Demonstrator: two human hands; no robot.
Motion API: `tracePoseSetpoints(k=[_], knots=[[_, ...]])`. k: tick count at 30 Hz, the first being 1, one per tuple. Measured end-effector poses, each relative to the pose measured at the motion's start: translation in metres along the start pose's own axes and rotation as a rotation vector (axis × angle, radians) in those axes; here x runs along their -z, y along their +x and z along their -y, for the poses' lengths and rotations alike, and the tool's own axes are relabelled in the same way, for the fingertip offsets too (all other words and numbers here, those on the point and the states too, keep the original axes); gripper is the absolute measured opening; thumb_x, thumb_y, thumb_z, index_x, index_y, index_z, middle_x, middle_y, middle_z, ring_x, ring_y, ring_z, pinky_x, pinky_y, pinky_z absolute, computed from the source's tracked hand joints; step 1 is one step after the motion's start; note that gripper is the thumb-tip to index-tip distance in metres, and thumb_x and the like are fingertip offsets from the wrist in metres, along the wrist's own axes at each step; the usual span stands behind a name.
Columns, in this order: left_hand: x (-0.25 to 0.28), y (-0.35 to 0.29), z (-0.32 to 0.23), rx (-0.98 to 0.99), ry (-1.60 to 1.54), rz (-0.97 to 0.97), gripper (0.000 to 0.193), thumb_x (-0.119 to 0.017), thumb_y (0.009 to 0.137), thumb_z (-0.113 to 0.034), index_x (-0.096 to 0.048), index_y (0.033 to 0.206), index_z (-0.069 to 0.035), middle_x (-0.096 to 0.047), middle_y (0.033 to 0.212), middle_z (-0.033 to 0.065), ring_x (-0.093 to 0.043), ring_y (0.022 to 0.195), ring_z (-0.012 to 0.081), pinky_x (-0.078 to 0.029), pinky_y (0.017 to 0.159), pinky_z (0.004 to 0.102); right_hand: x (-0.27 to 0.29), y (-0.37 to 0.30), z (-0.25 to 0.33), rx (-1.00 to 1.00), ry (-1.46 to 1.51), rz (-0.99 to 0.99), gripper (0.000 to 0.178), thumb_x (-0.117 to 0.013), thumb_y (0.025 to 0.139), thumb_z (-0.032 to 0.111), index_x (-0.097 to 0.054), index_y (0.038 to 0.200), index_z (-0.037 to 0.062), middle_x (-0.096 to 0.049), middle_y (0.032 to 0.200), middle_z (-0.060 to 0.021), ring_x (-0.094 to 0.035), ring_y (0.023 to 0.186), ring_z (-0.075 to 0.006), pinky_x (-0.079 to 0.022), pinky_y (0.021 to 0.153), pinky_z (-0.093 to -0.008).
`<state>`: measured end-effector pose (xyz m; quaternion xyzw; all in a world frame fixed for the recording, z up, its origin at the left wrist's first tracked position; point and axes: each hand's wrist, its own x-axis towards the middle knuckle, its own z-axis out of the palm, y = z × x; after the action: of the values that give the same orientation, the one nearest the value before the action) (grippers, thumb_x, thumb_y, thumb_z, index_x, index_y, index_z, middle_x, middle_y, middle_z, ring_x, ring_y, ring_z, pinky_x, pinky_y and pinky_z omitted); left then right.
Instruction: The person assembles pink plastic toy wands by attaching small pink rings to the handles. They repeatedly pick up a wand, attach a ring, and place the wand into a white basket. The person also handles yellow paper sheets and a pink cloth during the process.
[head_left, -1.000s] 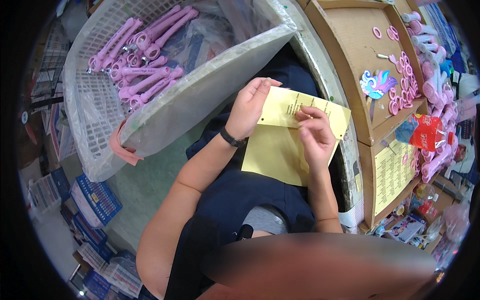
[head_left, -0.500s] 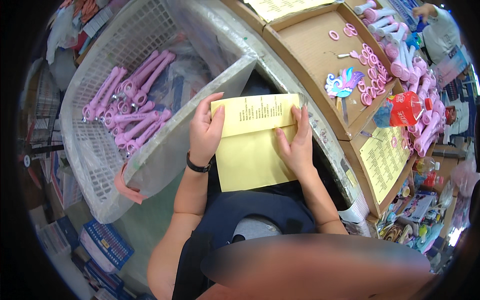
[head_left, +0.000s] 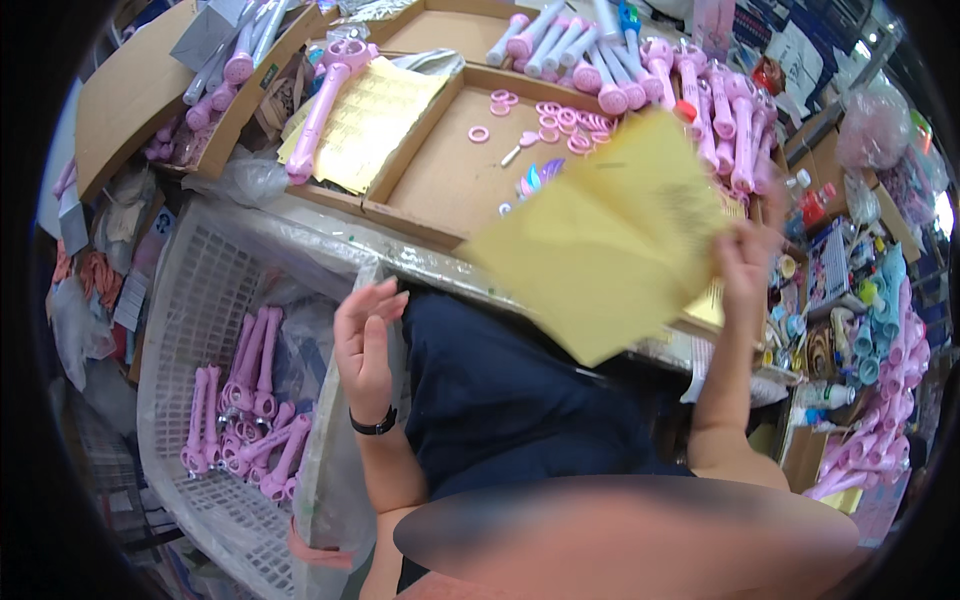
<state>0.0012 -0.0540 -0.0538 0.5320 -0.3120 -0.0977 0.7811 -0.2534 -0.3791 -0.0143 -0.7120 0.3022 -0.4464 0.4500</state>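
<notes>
A yellow paper sheet (head_left: 610, 240), smeared by motion, hangs tilted over the front of a cardboard tray (head_left: 425, 190). My right hand (head_left: 745, 265) grips it by its right edge. Faint print shows near that edge. My left hand (head_left: 365, 350), with a black watch on the wrist, is raised with fingers apart and holds nothing. It is beside the rim of a white plastic basket (head_left: 165, 380) that holds several pink wands (head_left: 240, 400). Pink rings (head_left: 570, 120) lie in the tray, and the sheet partly covers a blue and purple wing-shaped piece (head_left: 540, 177).
Pink-topped grey handles (head_left: 555, 45) and pink wands (head_left: 740, 110) are heaped behind the tray. A single pink wand (head_left: 325, 110) rests on printed yellow sheets (head_left: 385, 110) at the left. Bottles (head_left: 815, 200) and small tools crowd the right side.
My left hand has let go of the yellow sheet. My right hand has carried it up and to the right over the tray. The view has turned to the right.
</notes>
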Motion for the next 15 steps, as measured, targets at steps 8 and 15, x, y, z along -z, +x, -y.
tracePoseSetpoints(k=[8,15], knots=[[0.03,0.074,0.03,0.143,0.353,-0.044,0.019,-0.053,0.097,-0.011,-0.059,0.107,0.003,-0.066,0.099,0.0081,-0.061,0.093,0.0118,-0.048,0.084,0.025,0.148,0.049,-0.113,-0.131,-0.703,-0.144,0.08,-0.057,0.085,0.003,-0.014,0.152,0.0131,-0.062,0.097,-0.0118,-0.059,0.088,-0.0211,-0.045,0.083,-0.0318],[0.078,0.257,0.075,-0.24,1.468,-0.095,0.045,-0.07,0.08,-0.023,-0.054,0.115,0.0,-0.061,0.109,0.0223,-0.055,0.105,0.0389,-0.044,0.09,0.0459,0.129,0.053,-0.097,0.328,-1.123,-0.289,0.077,-0.061,0.087,0.009,-0.016,0.15,0.0062,-0.046,0.137,-0.0211,-0.045,0.125,-0.0318,-0.035,0.103,-0.0404]])
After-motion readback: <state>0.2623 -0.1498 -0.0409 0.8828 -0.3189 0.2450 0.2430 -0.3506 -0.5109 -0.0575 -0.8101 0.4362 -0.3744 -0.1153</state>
